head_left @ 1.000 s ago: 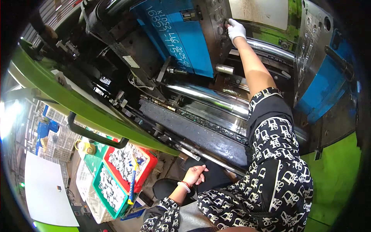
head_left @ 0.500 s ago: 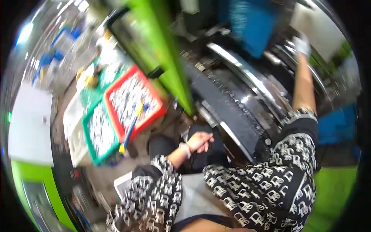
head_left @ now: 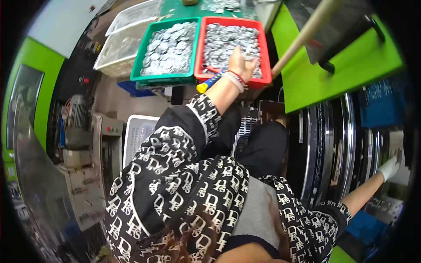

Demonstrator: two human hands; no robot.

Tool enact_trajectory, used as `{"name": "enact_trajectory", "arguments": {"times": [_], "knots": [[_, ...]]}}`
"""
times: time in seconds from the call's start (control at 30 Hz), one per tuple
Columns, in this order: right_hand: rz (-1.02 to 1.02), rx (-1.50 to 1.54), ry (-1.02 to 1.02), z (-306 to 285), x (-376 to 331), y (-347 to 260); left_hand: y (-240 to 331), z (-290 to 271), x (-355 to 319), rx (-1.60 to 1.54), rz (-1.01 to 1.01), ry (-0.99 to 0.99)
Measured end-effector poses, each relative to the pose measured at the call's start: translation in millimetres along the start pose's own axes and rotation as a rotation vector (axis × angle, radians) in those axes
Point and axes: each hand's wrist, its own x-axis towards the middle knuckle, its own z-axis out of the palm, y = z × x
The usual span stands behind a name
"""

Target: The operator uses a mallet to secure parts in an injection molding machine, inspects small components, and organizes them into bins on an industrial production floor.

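Note:
My left hand (head_left: 242,65) is bare, with bands round the wrist, and reaches over the red bin (head_left: 265,48). Its thumb and fingers are apart, above a heap of small silvery metal parts (head_left: 219,41). A pale blur shows near the fingertips; whether it is a part is unclear. Under this wrist a tool with a blue and yellow handle (head_left: 208,84) lies across the bin's near rim. Far out to the right, my right hand (head_left: 389,168) in a white glove is beside the machine, against a pale panel. Its fingers are too small and indistinct to read.
A green bin (head_left: 137,65) of similar parts adjoins the red one, with white crates (head_left: 116,52) further left. A long wooden handle (head_left: 302,39) slants before the green machine door (head_left: 307,90). Metal rails (head_left: 348,131) stand at right; a motor (head_left: 79,114) at left.
My view has swung left, bringing the bins to top centre. My left hand has moved from above my lap to over the red bin. My right hand remains out by the machine.

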Motion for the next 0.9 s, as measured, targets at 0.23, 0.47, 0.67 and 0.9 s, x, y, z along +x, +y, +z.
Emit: {"name": "enact_trajectory", "arguments": {"times": [0.23, 0.47, 0.67, 0.9], "knots": [[0.086, 0.292, 0.001, 1.5, -37.6, -100.9, 34.7, -37.9, -101.9, 0.524, -0.194, -0.422], [0.068, 0.312, 0.025, -14.6, -57.2, -133.2, 255.0, -111.5, -1.3, 1.833, 0.983, 0.416], [0.076, 0.351, -0.030, -24.5, -73.6, -137.1, 300.7, -162.4, 36.6, 2.422, 0.629, 0.624], [0.055, 0.376, -0.106, -34.5, -70.2, -119.3, 297.1, -155.5, 44.3, 2.494, 0.729, 0.647]]}}
